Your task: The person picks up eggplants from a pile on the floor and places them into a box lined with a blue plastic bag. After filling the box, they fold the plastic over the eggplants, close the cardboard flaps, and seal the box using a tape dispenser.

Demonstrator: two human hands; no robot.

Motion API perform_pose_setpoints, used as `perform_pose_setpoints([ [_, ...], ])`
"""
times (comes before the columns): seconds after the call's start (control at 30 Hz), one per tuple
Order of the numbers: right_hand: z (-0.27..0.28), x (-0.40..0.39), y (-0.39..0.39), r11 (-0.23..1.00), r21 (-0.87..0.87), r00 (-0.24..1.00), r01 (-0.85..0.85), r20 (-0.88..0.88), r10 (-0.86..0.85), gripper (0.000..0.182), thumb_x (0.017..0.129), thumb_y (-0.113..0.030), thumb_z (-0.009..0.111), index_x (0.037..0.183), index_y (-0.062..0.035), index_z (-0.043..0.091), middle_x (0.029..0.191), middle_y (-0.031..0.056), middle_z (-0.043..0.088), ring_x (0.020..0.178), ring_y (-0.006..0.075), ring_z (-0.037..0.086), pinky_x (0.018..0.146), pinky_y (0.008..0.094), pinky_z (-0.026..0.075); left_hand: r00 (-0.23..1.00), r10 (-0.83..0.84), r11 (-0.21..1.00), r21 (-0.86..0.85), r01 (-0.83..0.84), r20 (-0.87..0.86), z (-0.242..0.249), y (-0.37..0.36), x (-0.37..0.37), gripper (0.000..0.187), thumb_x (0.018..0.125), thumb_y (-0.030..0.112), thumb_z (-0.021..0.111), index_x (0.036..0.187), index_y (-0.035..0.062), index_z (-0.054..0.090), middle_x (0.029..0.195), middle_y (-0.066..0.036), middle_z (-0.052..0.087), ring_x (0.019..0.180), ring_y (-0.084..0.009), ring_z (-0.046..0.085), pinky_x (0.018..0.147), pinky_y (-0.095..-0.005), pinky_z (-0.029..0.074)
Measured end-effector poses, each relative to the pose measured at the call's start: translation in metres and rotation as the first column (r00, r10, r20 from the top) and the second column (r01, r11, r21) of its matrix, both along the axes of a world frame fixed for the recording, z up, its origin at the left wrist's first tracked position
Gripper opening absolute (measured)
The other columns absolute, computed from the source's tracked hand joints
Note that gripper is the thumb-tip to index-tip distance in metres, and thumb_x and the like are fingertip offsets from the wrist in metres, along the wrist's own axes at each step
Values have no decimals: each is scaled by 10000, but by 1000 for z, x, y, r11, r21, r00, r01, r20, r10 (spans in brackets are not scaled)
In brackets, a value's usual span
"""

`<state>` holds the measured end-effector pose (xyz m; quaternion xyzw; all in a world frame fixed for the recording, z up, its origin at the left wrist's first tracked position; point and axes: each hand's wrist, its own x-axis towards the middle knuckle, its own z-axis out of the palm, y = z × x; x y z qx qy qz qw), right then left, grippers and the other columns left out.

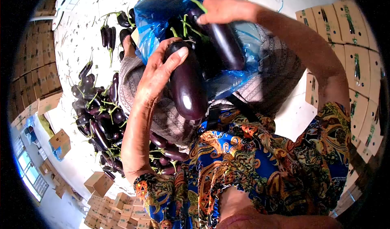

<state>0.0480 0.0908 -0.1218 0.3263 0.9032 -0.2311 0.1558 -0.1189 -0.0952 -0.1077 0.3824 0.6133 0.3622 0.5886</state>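
Observation:
My left hand [162,64] is closed round the stem end of a large, dark purple eggplant [189,88], thumb on top, over my lap. At the top of the view my right hand [225,10], a little blurred, closes on the stem end of another eggplant [223,46]; a green stem sticks out past its fingers. That eggplant lies over a box lined with blue plastic film [152,21] between my knees. Several green stems [186,27] show inside the box, but the fruit beneath is mostly in shadow or hidden by the two held eggplants.
A heap of eggplants [97,115] lies on the floor to my left. A few more eggplants [109,38] lie beyond my left foot. Stacked cardboard cartons [345,29] stand on the right, with more cartons [34,54] along the left and small boxes [118,210] behind me.

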Motion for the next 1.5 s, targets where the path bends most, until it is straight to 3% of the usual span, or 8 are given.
perform_pose_setpoints([
  [0.13,57,16,35,950,-164,964,266,40,-263,448,856,-424,570,925,9,666,757,109,648,707,266,624,665,370,485,999,13,1000,20,-12,-40,-8,21,7,602,860,403,665,1253,-24,505,1108,-125,601,1043,-181,547,939,-301,414],
  [0.27,76,70,-1,988,24,550,-150,-829,104,475,862,-441,603,1036,-3,663,1044,133,611,997,202,574,829,301,446,989,-32,994,97,47,-148,-44,55,18,648,808,456,702,1219,-12,523,1056,-139,638,966,-201,604,884,-308,461],
  [0.47,59,44,39,905,-224,895,361,-191,-404,475,876,-464,593,936,2,661,860,119,630,850,227,591,764,320,453,838,-241,964,-21,265,-489,-162,79,50,864,793,644,600,1392,57,392,1205,-282,574,1140,-406,555,976,-414,436],
  [0.67,27,57,20,990,-111,839,91,-527,-136,385,898,-403,565,967,-35,653,906,186,625,921,296,582,822,375,426,988,-116,976,-196,95,-99,-150,65,50,829,827,434,698,1443,34,313,1198,-168,592,1019,-196,607,700,-318,579],
  [0.97,50,14,-19,970,-146,843,196,-479,-242,341,907,-341,580,853,-4,565,793,176,601,757,277,609,653,387,476,976,-21,983,183,-20,217,-49,40,5,647,857,273,678,1384,14,405,1251,-133,562,1196,-232,505,1010,-363,394],
  [1.13,5,-14,-53,965,260,506,-36,-828,242,385,790,-379,697,875,-28,562,786,182,601,796,363,619,690,420,495,985,-171,958,228,172,-21,-27,34,-7,654,789,111,755,1337,10,414,1162,-79,599,1067,-148,558,945,-291,437],
  [1.23,-5,-16,-47,985,-156,740,79,-653,-163,464,854,-386,651,1074,9,549,914,169,637,833,319,641,702,422,490,982,-160,977,130,171,-98,-39,31,-4,671,788,149,763,1340,10,408,1128,-81,610,1028,-150,570,921,-293,449],
  [1.5,-34,-2,-38,991,-111,991,-73,-117,60,440,866,-324,626,1141,14,566,1060,224,616,1023,396,583,882,449,456,668,-255,958,-88,274,-699,-105,20,26,743,876,401,605,1391,-15,269,884,-336,629,865,-499,609,766,-529,494],
])
